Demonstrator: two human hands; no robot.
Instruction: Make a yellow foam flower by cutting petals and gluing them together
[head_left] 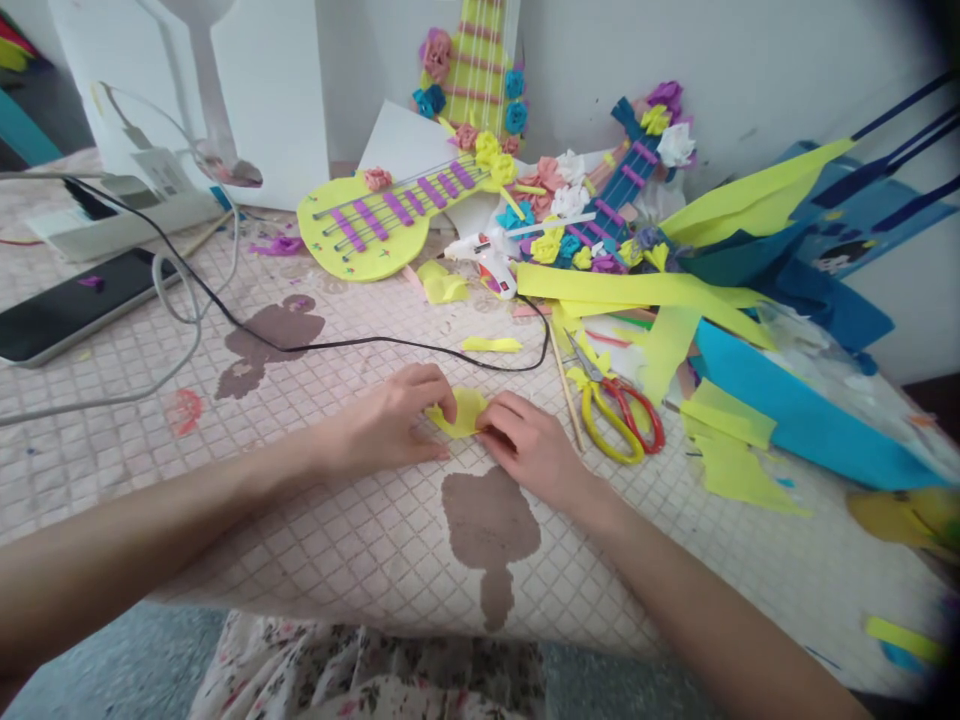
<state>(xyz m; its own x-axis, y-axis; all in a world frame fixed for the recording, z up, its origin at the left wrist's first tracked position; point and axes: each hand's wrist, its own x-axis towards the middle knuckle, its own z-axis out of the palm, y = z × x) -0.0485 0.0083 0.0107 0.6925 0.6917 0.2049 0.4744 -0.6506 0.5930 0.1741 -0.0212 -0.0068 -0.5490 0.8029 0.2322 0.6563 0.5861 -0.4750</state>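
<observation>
A small piece of yellow crepe paper [461, 412] lies low over the tablecloth between my two hands. My left hand [390, 420] has its curled fingers on the paper's left edge, with the thumb held lower and a gap from the index finger. At the right edge, my right hand [529, 440] pinches the paper between thumb and fingers. A narrow yellow paper strip [491, 345] lies just beyond. To the right of my right hand are scissors [615, 405] with red and yellow handles and a thin wooden stick [568, 390].
A white glue gun [491, 262] trails a black cord across the table. Behind stand a yellow paper guitar [367, 228] and a blue one [619, 195] with paper flowers. Crepe sheets [810, 400] fill the right. A phone [82, 300] and power strip [124, 215] lie left.
</observation>
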